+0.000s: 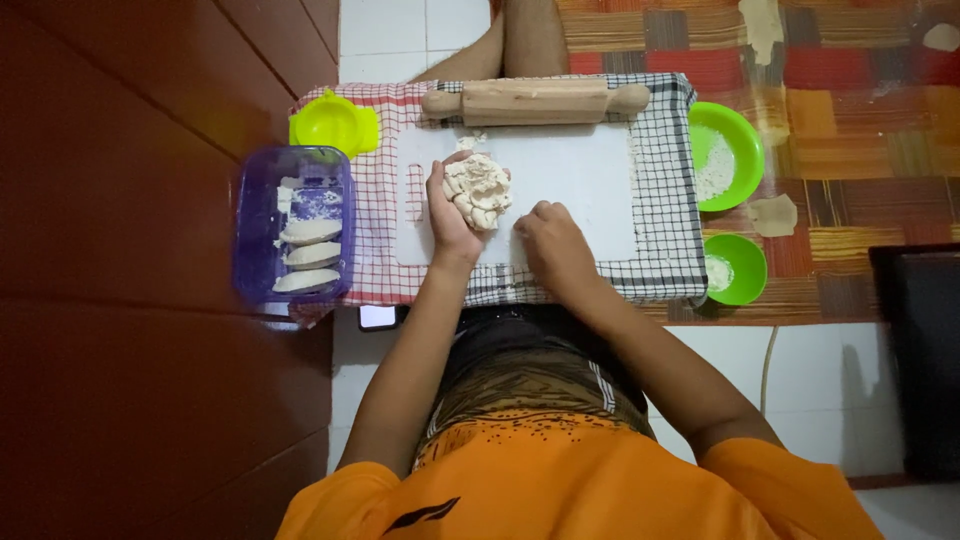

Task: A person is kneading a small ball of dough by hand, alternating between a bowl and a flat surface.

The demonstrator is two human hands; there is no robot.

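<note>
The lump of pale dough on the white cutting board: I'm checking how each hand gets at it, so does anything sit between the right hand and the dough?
Nothing visible does. The left hand cups the lump of pale dough; the right hand rests beside it, with only bare white cutting board between them.

White cutting board (585,190): right half bare, open passage there. Far edge blocked by wooden rolling pin (535,101) lying across. Dough lump (479,190) sits left-centre, left hand (450,215) against it, right hand (552,243) near the front edge. Left side crowded: yellow mould (333,124), purple container (294,222) with 3 folded pastries. Right side: 2 green bowls (728,152) just off the cloth.
</note>
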